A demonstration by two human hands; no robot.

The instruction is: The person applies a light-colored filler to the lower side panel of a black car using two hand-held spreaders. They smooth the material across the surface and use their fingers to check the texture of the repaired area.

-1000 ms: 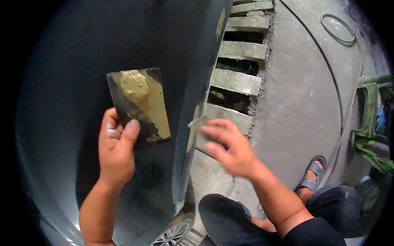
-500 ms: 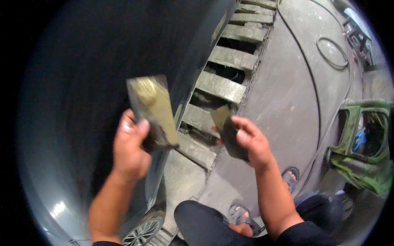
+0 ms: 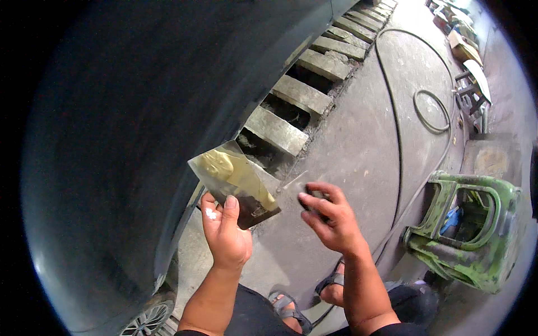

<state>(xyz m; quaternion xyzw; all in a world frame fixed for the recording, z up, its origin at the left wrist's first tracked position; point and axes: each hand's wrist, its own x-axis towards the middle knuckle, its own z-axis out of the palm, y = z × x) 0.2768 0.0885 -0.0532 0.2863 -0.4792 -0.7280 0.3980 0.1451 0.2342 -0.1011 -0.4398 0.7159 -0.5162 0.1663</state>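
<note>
My left hand (image 3: 227, 235) grips a flat putty board (image 3: 238, 182), thumb on top and fingers underneath. Thick yellow putty (image 3: 217, 163) sits in a mound at the board's far left corner and is smeared across it; its near edge is dark. To the right, my right hand (image 3: 335, 224) has its fingers closed round a small putty spreader (image 3: 295, 182), partly hidden by the fingers and blurred. A narrow gap separates spreader and board. Beyond my left hand rises the dark car side (image 3: 151, 101).
Concrete slats (image 3: 302, 95) with dark gaps run along the car. A long black hose (image 3: 395, 112) loops over the floor. At right stands a green, worn plastic stool (image 3: 476, 241). A car wheel (image 3: 148, 319) shows at lower left; boxes (image 3: 464, 47) lie far right.
The view has swung rightward. My left hand has brought the board rightward and lower, tilting it. My right hand has turned, and the spreader's blade, yellow before, now looks pale and blurred.
</note>
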